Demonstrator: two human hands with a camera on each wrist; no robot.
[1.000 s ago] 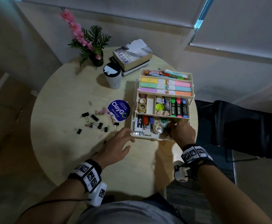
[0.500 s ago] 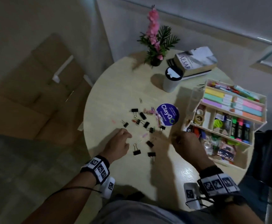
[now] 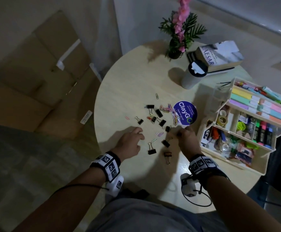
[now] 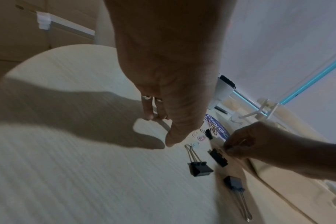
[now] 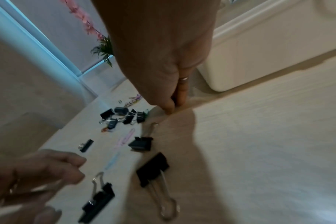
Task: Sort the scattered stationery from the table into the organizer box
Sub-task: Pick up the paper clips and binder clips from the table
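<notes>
Black binder clips (image 3: 154, 118) and coloured paper clips (image 3: 167, 108) lie scattered on the round pale table (image 3: 128, 91). The cream organizer box (image 3: 233, 162) stands at the right, full of highlighters, markers and small items. My right hand (image 3: 184, 136) hangs over the table with its fingertips (image 5: 169, 110) drawn together, just past the wire handle of one binder clip (image 5: 141, 144); I see nothing between them. My left hand (image 3: 133, 139) hovers with loosely curled fingers (image 4: 149, 112), holding nothing, beside another binder clip (image 3: 151, 150). A third clip (image 3: 167, 154) lies nearer me.
A round blue sticker (image 3: 184, 114) lies between the clips and the box. A lidded cup (image 3: 194, 74), stacked books (image 3: 220, 56) and a potted pink flower (image 3: 179, 36) stand at the back. Cardboard boxes (image 3: 36, 81) sit on the floor to the left.
My right hand left the box's front compartment and came left to the binder clips. My left hand closed in on the same clips. The view swung left.
</notes>
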